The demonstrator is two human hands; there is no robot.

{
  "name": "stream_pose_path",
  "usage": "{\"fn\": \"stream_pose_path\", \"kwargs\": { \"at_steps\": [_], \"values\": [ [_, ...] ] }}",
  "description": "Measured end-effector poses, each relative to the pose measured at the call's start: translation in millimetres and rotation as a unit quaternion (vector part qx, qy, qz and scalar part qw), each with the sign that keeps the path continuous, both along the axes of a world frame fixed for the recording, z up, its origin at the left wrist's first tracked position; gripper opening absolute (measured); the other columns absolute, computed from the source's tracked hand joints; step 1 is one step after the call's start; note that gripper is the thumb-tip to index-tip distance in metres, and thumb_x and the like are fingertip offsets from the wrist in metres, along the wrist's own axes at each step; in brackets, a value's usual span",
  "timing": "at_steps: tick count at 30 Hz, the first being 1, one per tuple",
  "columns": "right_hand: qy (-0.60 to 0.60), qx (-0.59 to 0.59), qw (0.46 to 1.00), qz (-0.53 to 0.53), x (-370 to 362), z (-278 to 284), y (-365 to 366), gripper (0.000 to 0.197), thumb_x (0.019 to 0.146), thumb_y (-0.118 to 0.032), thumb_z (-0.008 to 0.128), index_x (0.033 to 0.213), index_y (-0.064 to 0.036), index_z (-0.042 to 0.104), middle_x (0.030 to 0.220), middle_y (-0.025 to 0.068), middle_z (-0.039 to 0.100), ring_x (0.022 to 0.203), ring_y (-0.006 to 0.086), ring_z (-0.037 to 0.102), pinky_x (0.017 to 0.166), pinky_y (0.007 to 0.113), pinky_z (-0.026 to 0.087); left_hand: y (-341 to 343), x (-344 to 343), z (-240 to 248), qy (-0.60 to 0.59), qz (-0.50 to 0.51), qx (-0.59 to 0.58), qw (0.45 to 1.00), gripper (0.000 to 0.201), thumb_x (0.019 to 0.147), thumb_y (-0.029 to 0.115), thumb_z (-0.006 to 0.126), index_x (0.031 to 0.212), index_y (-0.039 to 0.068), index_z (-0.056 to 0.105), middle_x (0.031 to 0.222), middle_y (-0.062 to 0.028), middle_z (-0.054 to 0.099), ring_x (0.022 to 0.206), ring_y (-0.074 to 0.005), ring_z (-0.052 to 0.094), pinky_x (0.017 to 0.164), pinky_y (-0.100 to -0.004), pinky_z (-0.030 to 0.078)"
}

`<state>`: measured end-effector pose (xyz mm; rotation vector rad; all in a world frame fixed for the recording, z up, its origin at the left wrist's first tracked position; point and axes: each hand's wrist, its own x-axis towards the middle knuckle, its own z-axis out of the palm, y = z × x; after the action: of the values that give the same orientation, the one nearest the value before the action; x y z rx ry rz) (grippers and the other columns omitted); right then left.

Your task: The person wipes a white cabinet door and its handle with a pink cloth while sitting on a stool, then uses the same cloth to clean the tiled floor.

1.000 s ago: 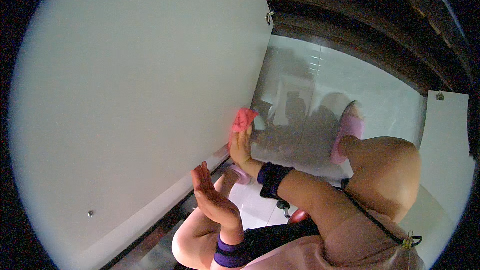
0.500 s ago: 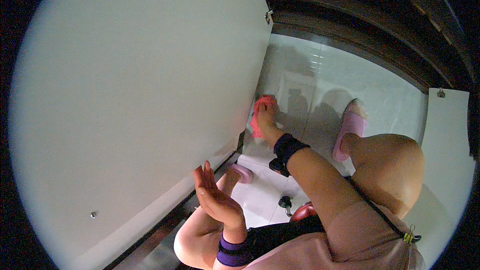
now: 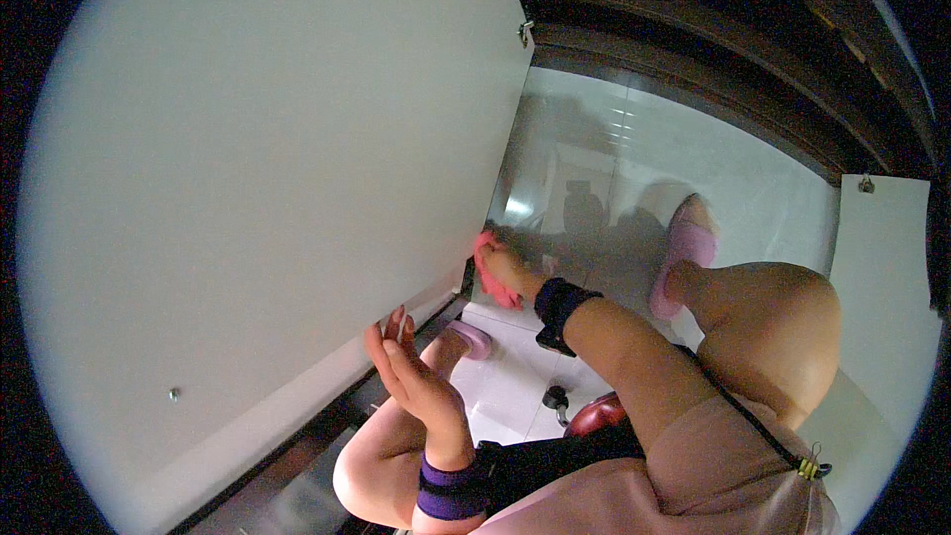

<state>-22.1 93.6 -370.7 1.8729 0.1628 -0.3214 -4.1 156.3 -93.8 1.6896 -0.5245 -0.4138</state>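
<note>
My right hand [image 3: 507,271] is closed on a bright pink cloth [image 3: 491,285], low over the tiled floor beside the edge of a large white panel [image 3: 277,168]. Folds of the cloth show past the fingers. My left hand [image 3: 421,386] is raised in front of me, its fingers loosely bent and apart, with nothing visible in it. Its fingertips are close to the panel's near lower edge; whether they touch it I cannot tell. Dark bands circle both wrists.
Pink slippers [image 3: 690,243] are on my feet, and my bare knees bend at either side. Dark wooden boards [image 3: 674,20] run along the far side. Another white panel [image 3: 884,267] stands at right. Below me is a red rounded object [image 3: 594,414] near a black caster [image 3: 556,397].
My right hand has drawn the pink cloth nearer and slightly left, along the panel's edge. My left hand has shifted a little left, its fingers more bent.
</note>
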Motion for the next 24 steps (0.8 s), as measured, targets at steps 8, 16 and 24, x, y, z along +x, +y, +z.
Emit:
{"fn": "stream_pose_path", "kwargs": {
  "at_steps": [8, 16, 24],
  "values": [
    [-0.143, -0.044, 0.988, -0.029, -46.1, -11.5, -18.7, 0.025, 0.082, -0.023, 0.042, 0.088, -0.0008, 0.051, 0.083, 0.0113, 0.053, 0.08, 0.0229, 0.051, 0.078, 0.034, 0.042, -25.7, -9.0, -0.1, -0.029, -0.006, 0.021, 0.999, 0.04, 0.094, 0.018, 0.04, 0.128, -0.004, 0.038, 0.123, -0.0147, 0.046, 0.112, -0.0244, 0.048, 0.095, -0.0378, 0.039],
    [-0.446, 0.726, 0.329, -0.407, -126.8, 133.7, -82.0, 0.026, 0.086, -0.029, 0.043, 0.084, -0.0058, 0.055, 0.067, 0.0074, 0.053, 0.06, 0.0228, 0.053, 0.054, 0.035, 0.042, -20.9, -44.1, 0.6, -0.033, -0.058, 0.018, 0.998, 0.024, 0.092, 0.015, 0.046, 0.111, 0.0, 0.051, 0.102, -0.0075, 0.057, 0.091, -0.0159, 0.055, 0.079, -0.0281, 0.043],
    [-0.6, 0.746, -0.172, -0.234, -146.5, 245.7, -70.2, 0.03, 0.09, -0.027, 0.046, 0.106, -0.0031, 0.055, 0.082, 0.0071, 0.059, 0.071, 0.0166, 0.054, 0.061, 0.031, 0.044, -37.9, -83.7, -1.9, -0.039, -0.243, 0.025, 0.969, 0.031, 0.088, 0.013, 0.051, 0.116, 0.002, 0.051, 0.098, -0.0084, 0.06, 0.082, -0.0134, 0.056, 0.071, -0.0256, 0.045]
  ]
}}
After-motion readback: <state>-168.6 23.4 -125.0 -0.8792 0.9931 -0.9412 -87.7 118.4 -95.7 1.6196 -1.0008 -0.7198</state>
